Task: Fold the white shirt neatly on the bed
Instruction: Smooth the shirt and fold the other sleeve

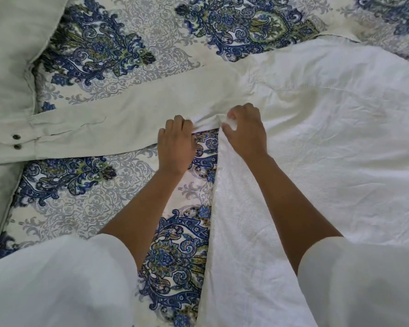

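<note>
shirt: white shirt (328, 119) lies flat on the bed (132, 41), body to the right, one sleeve (118, 119) stretched out leftward, cuff (12, 142) near a pale pillow (7, 43).
left hand: left hand (175, 142) has its fingers curled over the sleeve's near edge close to the underarm, gripping it (likely ready to carry the sleeve inward).
right hand: right hand (244, 133) pinches cloth at the underarm corner above the side seam (216, 197), probably as an anchor so the body doesn't drag.
step: looks like the start of the sleeve fold; body not yet folded.
risk: body cloth is wrinkled and a pull may bunch it.
</note>
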The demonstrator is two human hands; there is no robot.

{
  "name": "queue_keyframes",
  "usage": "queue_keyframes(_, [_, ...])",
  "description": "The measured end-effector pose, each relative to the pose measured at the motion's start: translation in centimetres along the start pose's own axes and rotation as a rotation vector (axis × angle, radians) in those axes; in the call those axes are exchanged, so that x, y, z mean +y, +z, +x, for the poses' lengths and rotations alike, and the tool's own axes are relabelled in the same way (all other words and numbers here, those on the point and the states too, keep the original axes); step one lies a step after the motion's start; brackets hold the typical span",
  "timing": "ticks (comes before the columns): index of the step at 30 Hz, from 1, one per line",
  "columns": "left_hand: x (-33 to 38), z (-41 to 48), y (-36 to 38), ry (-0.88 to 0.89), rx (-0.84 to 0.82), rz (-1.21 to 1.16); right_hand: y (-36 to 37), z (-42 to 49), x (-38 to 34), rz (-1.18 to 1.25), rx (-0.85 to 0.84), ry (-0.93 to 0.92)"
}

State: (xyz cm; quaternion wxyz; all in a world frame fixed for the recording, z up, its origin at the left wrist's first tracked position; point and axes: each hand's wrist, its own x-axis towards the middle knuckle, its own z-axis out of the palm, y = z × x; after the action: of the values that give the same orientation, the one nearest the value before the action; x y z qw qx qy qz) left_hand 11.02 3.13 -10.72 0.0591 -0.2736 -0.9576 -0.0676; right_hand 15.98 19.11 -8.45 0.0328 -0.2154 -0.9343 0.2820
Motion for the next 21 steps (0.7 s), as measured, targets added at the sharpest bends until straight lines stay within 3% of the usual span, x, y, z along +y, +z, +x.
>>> queue_keyframes(3, [-2.3, -0.1, -0.2, 0.117, 0.014, 0.171, 0.6, 1.2, -0.5, -0.255, -0.050, -0.134])
queue_keyframes(7, [-5.4, -0.6, -0.6, 0.196, -0.007, 0.249, 1.1, 1.9, -1.2, -0.374, -0.074, -0.144])
queue_keyframes(15, [-11.1, 0.7, -1.9, 0.209, 0.042, 0.194, 2.6, 0.0, -0.9, -0.289, 0.158, -0.216])
queue_keyframes(21, [-12.2, 0.4, -2.1, 0.426, 0.058, 0.180, 2.9, -0.4, -2.1, -0.451, 0.184, -0.376])
